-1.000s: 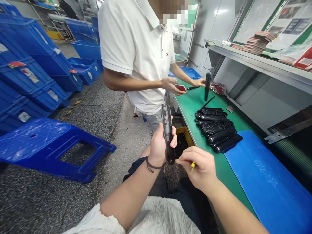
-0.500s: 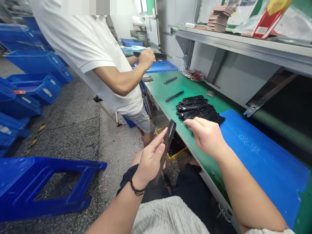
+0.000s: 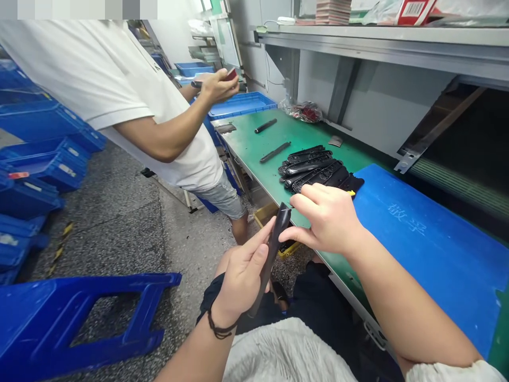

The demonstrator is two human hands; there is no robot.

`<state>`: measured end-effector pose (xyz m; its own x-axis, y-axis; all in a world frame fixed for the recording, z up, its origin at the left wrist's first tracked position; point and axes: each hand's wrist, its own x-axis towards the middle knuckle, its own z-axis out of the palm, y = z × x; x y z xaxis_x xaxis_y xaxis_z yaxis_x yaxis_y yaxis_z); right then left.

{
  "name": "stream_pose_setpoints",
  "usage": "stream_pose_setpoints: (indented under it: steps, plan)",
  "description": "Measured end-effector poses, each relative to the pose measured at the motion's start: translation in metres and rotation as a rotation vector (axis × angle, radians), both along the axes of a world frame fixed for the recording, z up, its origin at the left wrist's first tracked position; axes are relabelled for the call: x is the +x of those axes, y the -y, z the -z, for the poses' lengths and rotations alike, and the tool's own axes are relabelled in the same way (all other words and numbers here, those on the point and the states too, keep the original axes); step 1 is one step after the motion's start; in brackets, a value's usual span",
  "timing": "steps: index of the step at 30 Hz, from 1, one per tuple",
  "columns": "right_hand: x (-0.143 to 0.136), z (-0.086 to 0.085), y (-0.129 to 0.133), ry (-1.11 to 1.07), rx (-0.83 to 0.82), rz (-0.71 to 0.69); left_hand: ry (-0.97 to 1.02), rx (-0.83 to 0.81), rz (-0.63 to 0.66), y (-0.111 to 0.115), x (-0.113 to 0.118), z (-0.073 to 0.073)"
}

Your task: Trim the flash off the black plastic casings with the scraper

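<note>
A long, narrow black plastic part (image 3: pixel 272 248) is gripped in my left hand (image 3: pixel 243 276), tilted with its upper end toward the bench. My right hand (image 3: pixel 328 217) is closed around a slim tool, mostly hidden in the fist. Its yellow end (image 3: pixel 352 193) shows behind the knuckles, and a thin metal tip lies at the part's upper end. The right thumb reaches to the side of the black part. Just beyond my right hand, a pile of similar black parts (image 3: pixel 314 165) lies on the green bench top (image 3: pixel 242 146).
A blue sheet (image 3: pixel 429 249) covers the bench at right. Two single black parts (image 3: pixel 275 152) lie farther off. A co-worker in a white shirt (image 3: pixel 159 101) stands at left, holding a reddish block (image 3: pixel 231 75). Blue crates (image 3: pixel 43 164), a blue plastic frame (image 3: pixel 147 313) and a yellow-rimmed crate (image 3: pixel 289 251) are nearby.
My right hand has moved left and down, bringing the tool's tip to the upper end of the black part. The co-worker's raised hand now shows a reddish block. The view has shifted.
</note>
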<state>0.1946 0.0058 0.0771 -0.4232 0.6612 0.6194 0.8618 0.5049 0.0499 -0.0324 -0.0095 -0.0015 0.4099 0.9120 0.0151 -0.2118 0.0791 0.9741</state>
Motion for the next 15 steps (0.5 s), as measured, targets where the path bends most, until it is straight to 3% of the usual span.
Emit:
stream_pose_setpoints:
  steps: [3,9,15]
  plan:
    - [-0.002,0.004,-0.001,0.016,0.029,0.029,-0.057,0.105,-0.035,0.002,0.005,0.001]
    - [-0.011,0.014,-0.004,-0.004,0.092,0.067,-0.039,0.079,-0.099,0.0,0.016,0.002]
    - [-0.022,0.025,-0.003,-0.005,0.046,0.061,0.016,0.027,-0.144,-0.007,0.023,0.0]
